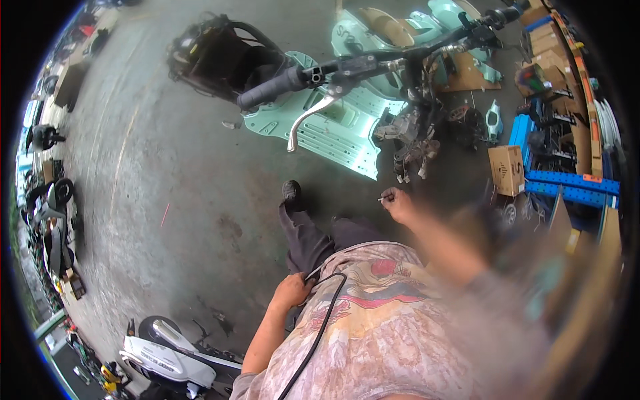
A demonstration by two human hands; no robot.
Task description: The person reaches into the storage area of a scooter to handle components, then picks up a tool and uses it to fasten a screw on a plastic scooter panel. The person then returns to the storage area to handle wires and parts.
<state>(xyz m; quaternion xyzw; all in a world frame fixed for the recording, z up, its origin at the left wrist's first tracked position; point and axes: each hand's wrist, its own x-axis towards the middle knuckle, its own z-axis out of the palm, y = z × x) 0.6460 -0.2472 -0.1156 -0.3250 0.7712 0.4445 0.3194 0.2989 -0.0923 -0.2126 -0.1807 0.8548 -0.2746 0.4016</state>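
My right hand [400,205] is raised in front of my body, below the scooter's hanging wires. Its fingertips pinch a small, pale, stick-like thing [382,199], too small to name surely. My left hand [294,291] rests at my left hip, against the trousers and the shirt's hem; its fingertips are hidden there. A black cable [327,313] runs down over the patterned shirt [380,300]. Ahead stands a partly stripped scooter, with a black handlebar grip [270,90], a silver brake lever [310,120], a mint-green floor panel [333,137] and loose wire connectors [417,160].
Mint-green body panels [363,37] lie beyond the handlebar on cardboard. At right are a cardboard box [507,170] and a blue metal rack [567,185]. A black seat-like part [223,57] sits far left of the handlebar. A white scooter [163,353] stands behind at lower left.
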